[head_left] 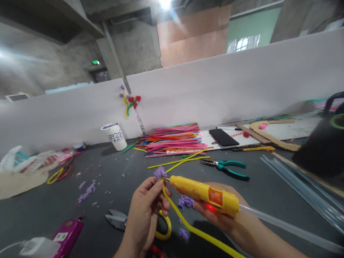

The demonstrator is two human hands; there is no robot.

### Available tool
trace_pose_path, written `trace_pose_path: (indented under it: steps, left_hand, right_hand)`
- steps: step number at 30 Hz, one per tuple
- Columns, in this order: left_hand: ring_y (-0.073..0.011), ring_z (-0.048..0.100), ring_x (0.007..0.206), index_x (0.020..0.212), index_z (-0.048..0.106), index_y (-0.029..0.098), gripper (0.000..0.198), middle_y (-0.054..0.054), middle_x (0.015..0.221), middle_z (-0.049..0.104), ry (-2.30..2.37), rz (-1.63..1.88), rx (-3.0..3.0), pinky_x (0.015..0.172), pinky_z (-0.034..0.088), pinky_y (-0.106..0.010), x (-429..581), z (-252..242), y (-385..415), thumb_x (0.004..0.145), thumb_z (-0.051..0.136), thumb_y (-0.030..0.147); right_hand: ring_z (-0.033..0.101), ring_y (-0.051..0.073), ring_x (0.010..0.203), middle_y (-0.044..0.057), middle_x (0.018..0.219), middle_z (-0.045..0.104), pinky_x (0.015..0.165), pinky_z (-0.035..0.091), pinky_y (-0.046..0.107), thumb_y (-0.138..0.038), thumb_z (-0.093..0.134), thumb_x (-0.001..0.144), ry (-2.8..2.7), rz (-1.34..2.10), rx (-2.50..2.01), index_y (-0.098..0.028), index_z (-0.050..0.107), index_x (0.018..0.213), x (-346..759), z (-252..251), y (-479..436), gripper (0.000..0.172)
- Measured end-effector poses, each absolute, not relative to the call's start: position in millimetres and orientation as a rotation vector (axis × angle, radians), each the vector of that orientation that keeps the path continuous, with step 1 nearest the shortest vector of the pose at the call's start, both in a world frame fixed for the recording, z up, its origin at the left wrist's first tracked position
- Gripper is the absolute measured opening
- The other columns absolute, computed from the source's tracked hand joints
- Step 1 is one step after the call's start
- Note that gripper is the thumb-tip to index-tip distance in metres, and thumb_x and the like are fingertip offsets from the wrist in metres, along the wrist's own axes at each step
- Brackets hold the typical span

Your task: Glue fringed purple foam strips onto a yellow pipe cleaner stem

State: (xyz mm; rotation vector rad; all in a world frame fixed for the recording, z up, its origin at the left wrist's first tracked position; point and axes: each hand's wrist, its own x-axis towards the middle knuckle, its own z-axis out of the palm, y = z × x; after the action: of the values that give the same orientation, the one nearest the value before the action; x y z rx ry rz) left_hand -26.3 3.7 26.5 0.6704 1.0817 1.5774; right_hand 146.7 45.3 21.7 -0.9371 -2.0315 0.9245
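Observation:
My left hand (pixel 149 200) pinches a yellow pipe cleaner (pixel 185 222) near its top end, where a ruffled purple flower head (pixel 160 173) sits. The stem trails down to the lower right. In my right hand (pixel 228 211) is a yellow hot glue gun (pixel 204 193) with a red light on and a clear glue stick (pixel 290 227) in its back. Its metal nozzle meets, or nearly meets, the base of the purple head. Purple scraps (pixel 186 201) lie under the gun. Scissors (pixel 117 219) are partly hidden behind my left wrist.
Behind my hands lie bundled pipe cleaners (pixel 174 141), green-handled pliers (pixel 233 168) and a black phone (pixel 223 137). A white cup (pixel 116 137) stands back left; a purple power strip (pixel 68 234) lies front left. Clear glue sticks (pixel 306 190) and a black container (pixel 319 143) are at right.

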Motion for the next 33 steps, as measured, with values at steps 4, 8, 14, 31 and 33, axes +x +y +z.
trace_pose_path:
  steps: [4,8,14,31,33]
  left_hand:
    - [-0.0041,0.051,0.037,0.068,0.059,0.014,0.020,0.002,0.054,0.063,1.117,1.616,0.686,0.035,0.039,-0.011,-23.8,28.6,3.5,0.067,0.076,0.026]
    - [-0.0038,0.051,0.037,0.069,0.061,0.014,0.021,0.002,0.056,0.064,1.118,1.656,0.653,0.035,0.039,-0.011,-26.3,30.0,4.9,0.066,0.077,0.027]
    - [-0.0008,0.046,0.035,0.072,0.064,0.013,0.019,0.004,0.056,0.062,1.115,1.633,0.608,0.031,0.032,-0.008,-35.1,29.5,8.3,0.068,0.075,0.028]
    - [-0.0001,0.048,0.039,0.075,0.066,0.012,0.016,0.003,0.060,0.063,1.069,1.565,0.638,0.035,0.034,-0.008,-42.6,20.5,12.4,0.070,0.073,0.026]
    - [-0.0005,0.049,0.039,0.075,0.066,0.012,0.016,0.002,0.059,0.063,1.061,1.559,0.634,0.036,0.036,-0.008,-43.0,20.2,13.8,0.069,0.074,0.025]
  right_hand:
    - [0.047,0.013,0.047,0.001,0.055,0.055,0.045,0.040,0.024,-0.040,0.053,0.080,-2.094,0.743,-0.920,-0.018,0.056,0.058,147.2,16.5,46.9,0.031]
    - [0.052,0.015,0.050,0.002,0.059,0.059,0.049,0.045,0.026,-0.041,0.054,0.079,-2.047,0.815,-0.943,-0.019,0.058,0.060,147.5,16.2,45.5,0.029]
    - [0.058,0.020,0.061,0.002,0.068,0.060,0.052,0.049,0.028,-0.037,0.054,0.069,-1.704,1.153,-1.066,-0.021,0.058,0.078,152.6,24.8,56.2,0.019]
    - [0.062,0.019,0.089,0.006,0.108,0.060,0.076,0.053,0.038,-0.032,0.055,0.091,-2.096,0.816,-1.728,-0.015,0.057,0.112,164.1,-23.9,125.1,0.027]
    - [0.062,0.020,0.087,0.008,0.101,0.063,0.077,0.051,0.039,-0.037,0.054,0.091,-2.177,0.648,-1.778,-0.013,0.060,0.103,165.4,-17.7,120.2,0.027]
